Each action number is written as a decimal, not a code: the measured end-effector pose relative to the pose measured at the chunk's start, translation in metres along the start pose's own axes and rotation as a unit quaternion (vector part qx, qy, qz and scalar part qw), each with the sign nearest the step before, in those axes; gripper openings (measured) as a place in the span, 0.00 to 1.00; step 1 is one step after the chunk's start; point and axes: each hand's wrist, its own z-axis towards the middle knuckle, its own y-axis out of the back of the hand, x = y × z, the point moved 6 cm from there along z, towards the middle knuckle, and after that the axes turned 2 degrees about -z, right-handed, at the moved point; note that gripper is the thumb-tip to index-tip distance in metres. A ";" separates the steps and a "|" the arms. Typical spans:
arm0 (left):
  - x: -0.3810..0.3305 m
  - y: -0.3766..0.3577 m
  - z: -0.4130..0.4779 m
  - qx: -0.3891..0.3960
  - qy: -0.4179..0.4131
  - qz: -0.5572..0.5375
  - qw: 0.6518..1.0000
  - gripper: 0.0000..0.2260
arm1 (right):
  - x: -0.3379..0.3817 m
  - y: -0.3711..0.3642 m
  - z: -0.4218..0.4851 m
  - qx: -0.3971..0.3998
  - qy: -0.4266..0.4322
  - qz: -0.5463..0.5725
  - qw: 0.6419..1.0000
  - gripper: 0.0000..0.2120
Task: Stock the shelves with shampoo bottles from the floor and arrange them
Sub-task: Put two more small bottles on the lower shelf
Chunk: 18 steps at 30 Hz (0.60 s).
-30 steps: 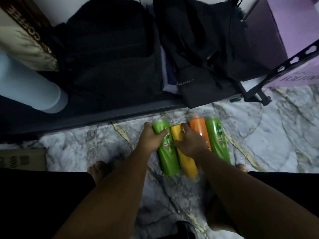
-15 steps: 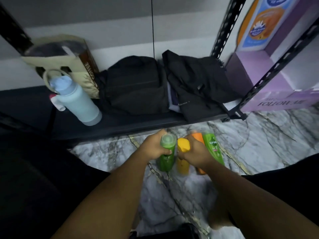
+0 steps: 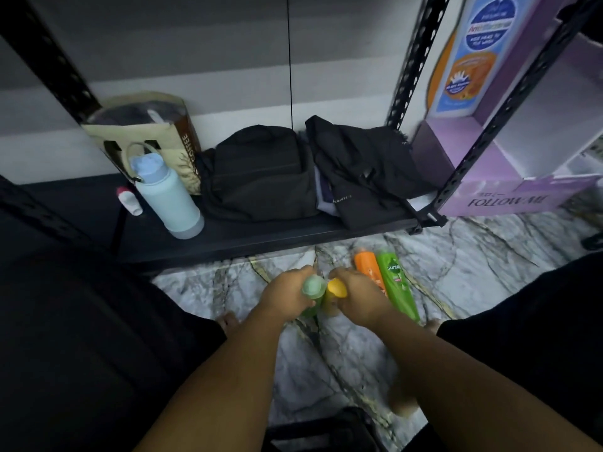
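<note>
In front of the shelf (image 3: 293, 236), the left hand (image 3: 287, 293) grips a green bottle (image 3: 312, 286); the right hand (image 3: 360, 296) grips a yellow bottle (image 3: 337, 287).

head: worn on person; faces forward and down; close over marble floor (image 3: 456, 272); low shelf (image 3: 293, 236) just ahead

Green bottle (image 3: 397, 282), orange bottle (image 3: 368, 267), yellow cap (image 3: 336, 287) — grey-veined marble floor (image 3: 473, 272), pale-blue flask (image 3: 168, 199)
</note>
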 end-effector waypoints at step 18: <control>-0.023 0.059 -0.004 -0.134 -0.005 -0.251 0.959 0.15 | 0.011 0.044 -0.007 -0.138 -0.053 0.369 0.918 0.23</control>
